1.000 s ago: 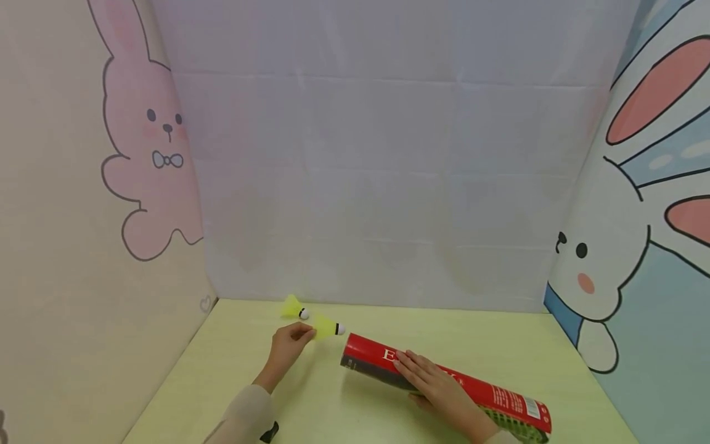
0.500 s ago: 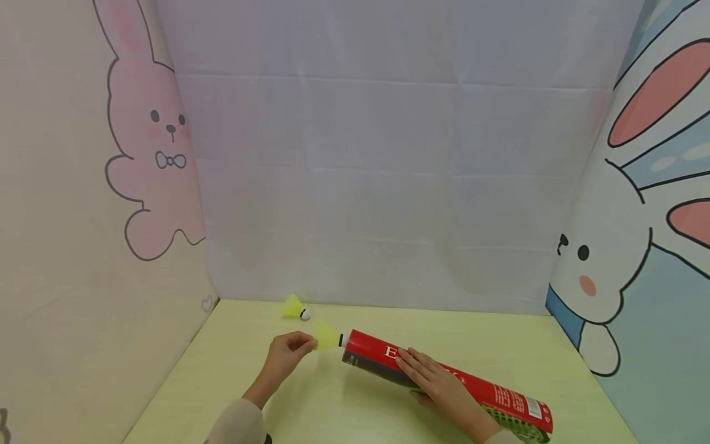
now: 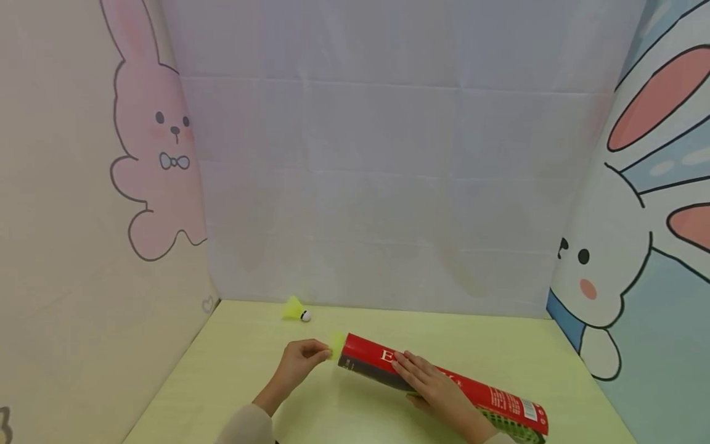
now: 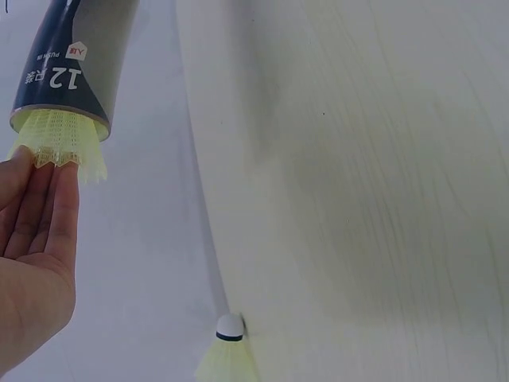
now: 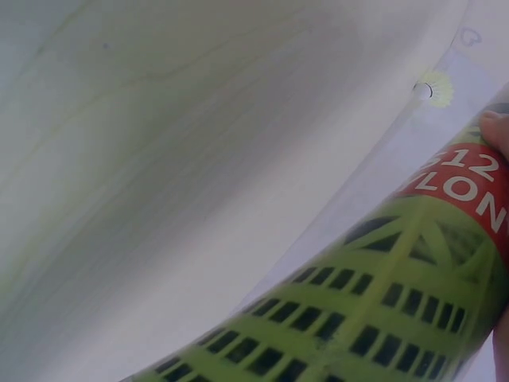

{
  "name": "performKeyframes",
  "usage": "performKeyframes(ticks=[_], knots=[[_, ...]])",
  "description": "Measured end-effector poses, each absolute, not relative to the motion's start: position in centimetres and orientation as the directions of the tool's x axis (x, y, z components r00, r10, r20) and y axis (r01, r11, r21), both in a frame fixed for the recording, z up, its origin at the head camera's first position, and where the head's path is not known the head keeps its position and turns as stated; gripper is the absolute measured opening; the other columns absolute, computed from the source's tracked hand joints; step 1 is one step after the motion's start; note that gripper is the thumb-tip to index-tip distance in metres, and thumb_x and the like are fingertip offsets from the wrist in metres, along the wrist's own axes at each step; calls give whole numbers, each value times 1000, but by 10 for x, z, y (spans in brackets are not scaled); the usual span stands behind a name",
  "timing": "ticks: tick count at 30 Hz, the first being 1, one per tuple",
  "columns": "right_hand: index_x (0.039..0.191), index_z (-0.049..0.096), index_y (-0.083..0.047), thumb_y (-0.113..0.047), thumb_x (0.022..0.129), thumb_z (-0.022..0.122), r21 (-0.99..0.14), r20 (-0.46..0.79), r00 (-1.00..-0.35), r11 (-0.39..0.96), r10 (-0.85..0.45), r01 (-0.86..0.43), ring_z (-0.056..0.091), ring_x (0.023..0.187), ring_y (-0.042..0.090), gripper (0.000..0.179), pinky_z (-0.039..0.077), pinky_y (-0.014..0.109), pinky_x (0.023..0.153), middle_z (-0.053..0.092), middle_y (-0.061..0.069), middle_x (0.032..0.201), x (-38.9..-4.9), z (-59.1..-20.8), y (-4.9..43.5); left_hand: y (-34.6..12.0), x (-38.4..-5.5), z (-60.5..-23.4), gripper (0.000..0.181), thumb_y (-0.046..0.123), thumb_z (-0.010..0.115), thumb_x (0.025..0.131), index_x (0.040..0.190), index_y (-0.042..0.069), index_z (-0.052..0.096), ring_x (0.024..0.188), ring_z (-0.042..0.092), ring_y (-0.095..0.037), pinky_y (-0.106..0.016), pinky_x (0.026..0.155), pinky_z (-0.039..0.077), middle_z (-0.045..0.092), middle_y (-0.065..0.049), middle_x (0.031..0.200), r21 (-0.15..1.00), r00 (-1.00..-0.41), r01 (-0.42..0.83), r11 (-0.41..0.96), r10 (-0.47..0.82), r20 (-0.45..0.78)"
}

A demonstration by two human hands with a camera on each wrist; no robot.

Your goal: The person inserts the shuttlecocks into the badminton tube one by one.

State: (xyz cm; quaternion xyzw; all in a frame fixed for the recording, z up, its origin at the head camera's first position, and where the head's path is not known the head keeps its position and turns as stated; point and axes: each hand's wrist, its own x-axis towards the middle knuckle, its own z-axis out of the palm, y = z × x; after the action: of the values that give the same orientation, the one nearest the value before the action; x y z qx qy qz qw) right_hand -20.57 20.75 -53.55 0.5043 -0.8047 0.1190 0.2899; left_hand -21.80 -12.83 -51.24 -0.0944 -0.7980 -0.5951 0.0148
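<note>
My left hand (image 3: 299, 365) pinches the skirt edge of a yellow shuttlecock (image 4: 60, 135) between thumb and fingers. Its cork end is hidden inside the open left end of a red, black and green shuttlecock tube (image 3: 363, 356), with the skirt's rim sticking out. My right hand (image 3: 438, 390) grips the tube around its middle, fingers over the top and thumb below. The tube slants, left end higher than the right. Another yellow shuttlecock (image 3: 296, 309) with a white cork lies on the table behind my left hand.
The pale yellow table (image 3: 499, 351) ends at a hanging white cloth (image 3: 383, 185) at the back. Walls with rabbit drawings stand on the left and right sides.
My left hand has moved right, bringing the shuttlecock from outside the tube's mouth to mostly inside it. The right hand and tube stay nearly in place.
</note>
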Motion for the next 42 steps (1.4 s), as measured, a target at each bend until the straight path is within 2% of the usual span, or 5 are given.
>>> performKeyframes(ticks=[7, 14, 26, 35, 42], knots=[[142, 43, 0, -42, 102, 36, 75, 590, -328, 455, -738, -887, 46, 128, 31, 58, 16, 23, 114, 46, 16, 144, -203, -534, 206, -123, -217, -513, 15, 14, 72, 87, 93, 0, 73, 81, 68, -15, -23, 72, 54, 71, -12, 92, 950, -979, 163, 268, 160, 123], [143, 42, -1, -43, 103, 32, 60, 568, -355, 468, -742, -882, 44, 130, 31, 59, 15, 23, 114, 43, 15, 146, -202, -534, 208, -119, -215, -508, 12, 6, 70, 87, 93, -4, 72, 85, 68, -32, -27, 72, 55, 71, -16, 92, 948, -975, 184, 258, 173, 142], [143, 43, -1, -44, 104, 29, 69, 569, -358, 477, -741, -876, 44, 130, 30, 60, 14, 22, 114, 44, 15, 146, -201, -535, 207, -116, -220, -514, 14, 14, 71, 87, 93, 1, 73, 78, 66, -10, -23, 69, 53, 72, -9, 90, 936, -965, 209, 283, 214, 151], [143, 43, -1, -43, 101, 38, 87, 566, -338, 462, -752, -882, 45, 130, 30, 59, 14, 22, 114, 45, 14, 145, -202, -534, 203, -114, -225, -515, 11, 7, 69, 88, 94, -1, 73, 79, 65, -8, -24, 71, 53, 72, -6, 91, 942, -957, 200, 269, 259, 130], [144, 42, -2, -44, 101, 37, 88, 559, -349, 471, -753, -878, 44, 130, 28, 60, 14, 22, 113, 45, 13, 145, -202, -534, 201, -119, -233, -513, 14, 11, 69, 89, 95, 0, 74, 83, 65, -9, -26, 74, 54, 73, -8, 93, 945, -939, 189, 267, 332, 94]])
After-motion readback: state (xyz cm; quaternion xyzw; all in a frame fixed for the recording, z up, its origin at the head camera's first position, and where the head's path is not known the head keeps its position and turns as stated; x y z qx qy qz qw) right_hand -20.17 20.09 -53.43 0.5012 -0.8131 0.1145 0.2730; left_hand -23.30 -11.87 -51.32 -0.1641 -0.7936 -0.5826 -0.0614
